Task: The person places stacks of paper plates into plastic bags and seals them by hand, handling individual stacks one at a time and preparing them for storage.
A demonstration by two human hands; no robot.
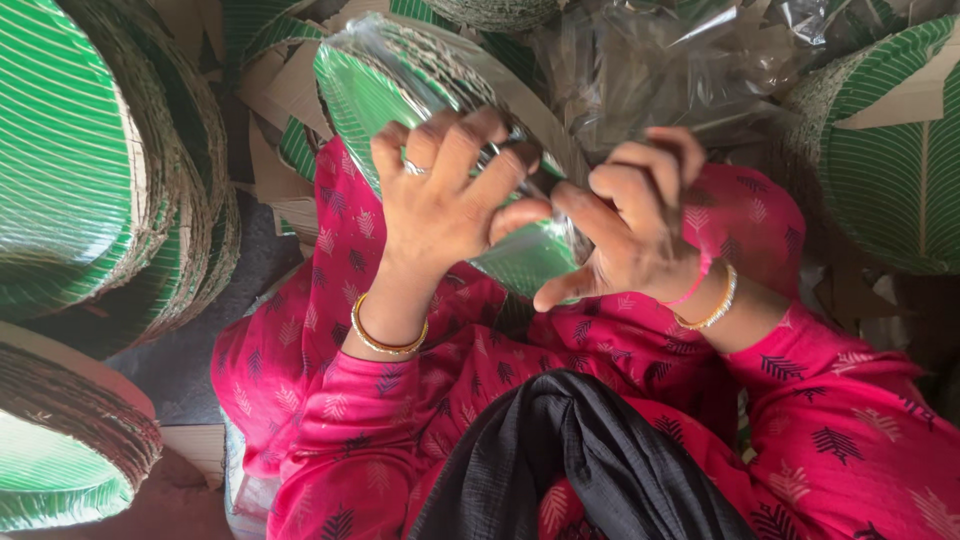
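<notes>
Plates (520,262): paper, green striped face with slight sheen, raw brown rough edges. Bag (640,80) above the plates: thin clear plastic, glossy, creased. Bangles (385,342) below the plates: shiny yellow metal. Sleeves (340,420): matt printed pink cloth. Scarf (580,460): black matt cloth.

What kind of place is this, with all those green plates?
Probably a small workshop where disposable plates get packed. Tall stacks of green striped paper plates stand around, cardboard offcuts lie behind, and both hands grip a clear plastic bag of plates.
</notes>
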